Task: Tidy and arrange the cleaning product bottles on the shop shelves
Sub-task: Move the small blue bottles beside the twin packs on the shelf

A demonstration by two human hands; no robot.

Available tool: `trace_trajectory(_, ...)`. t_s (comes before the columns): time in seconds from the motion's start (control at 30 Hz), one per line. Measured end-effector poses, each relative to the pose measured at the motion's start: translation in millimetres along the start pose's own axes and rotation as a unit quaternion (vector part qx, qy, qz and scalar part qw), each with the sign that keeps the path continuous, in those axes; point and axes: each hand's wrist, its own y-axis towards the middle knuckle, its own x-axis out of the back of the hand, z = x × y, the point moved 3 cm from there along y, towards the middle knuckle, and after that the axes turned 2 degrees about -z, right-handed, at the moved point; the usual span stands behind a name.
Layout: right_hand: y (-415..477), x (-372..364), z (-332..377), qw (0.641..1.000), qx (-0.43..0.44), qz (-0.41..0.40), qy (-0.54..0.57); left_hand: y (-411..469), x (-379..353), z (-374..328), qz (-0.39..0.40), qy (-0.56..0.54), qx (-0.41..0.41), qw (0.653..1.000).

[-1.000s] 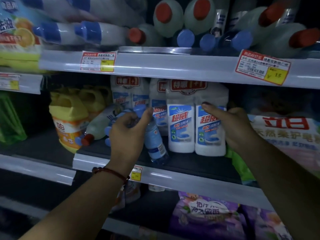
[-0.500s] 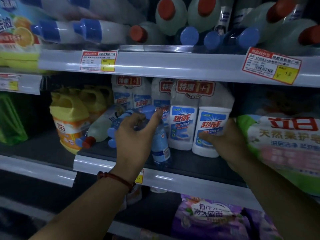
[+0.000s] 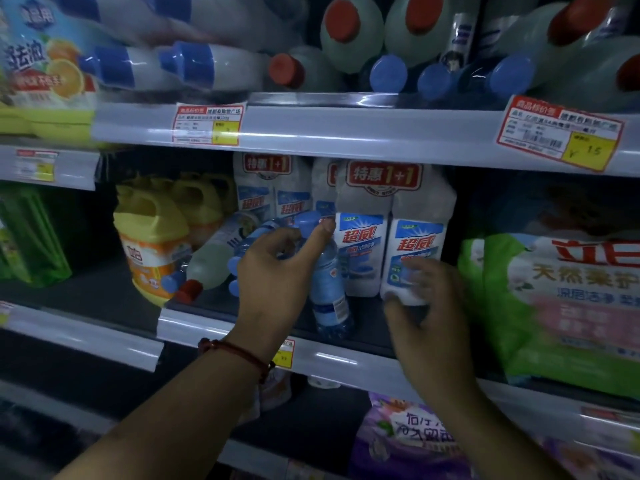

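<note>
Head view: the left hand [image 3: 273, 271] has its grip curled round a blue bottle [image 3: 329, 289] on the shelf [image 3: 363, 365]. The right hand [image 3: 429, 323] touches the white pack [image 3: 415, 237] at its bottom. Its grip is blurred, so I cannot tell.

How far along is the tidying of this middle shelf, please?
Done: the white twin packs stand upright in a row. In hand: the left hand grips a blue bottle; the right hand, blurred, is at one pack's base. Left: bottles lying on their sides beside the yellow jug.
</note>
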Motion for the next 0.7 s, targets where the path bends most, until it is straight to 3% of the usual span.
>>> trace_trajectory(0.07, -16, -19, 15, 0.982, -0.036, 0.171, 0.065, -1, -2, -3, 0.004, -0.002, -0.004, 1.000)
trace_trajectory(0.13, -18, -35, 19, 0.965, -0.041, 0.246, 0.077, -2, -4, -7, 0.015, 0.001, -0.015, 1.000)
trace_trajectory(0.3, -3, -51, 8, 0.984, -0.033, 0.173, 0.010, -12, 12, 14, 0.101, -0.017, -0.027, 0.994)
trace_trajectory(0.43, 11, -45, -2, 0.987, -0.048, 0.155, -0.015, -15, 26, 31, 0.193, 0.089, -0.141, 0.967)
trace_trajectory(0.57, 19, -38, -9, 0.982, -0.051, 0.181, -0.031, -9, 22, 27, 0.154, 0.164, -0.248, 0.942)
trace_trajectory(0.7, 24, -25, -12, 0.977, -0.060, 0.198, -0.042, 18, 21, 24, 0.067, 0.182, -0.194, 0.962)
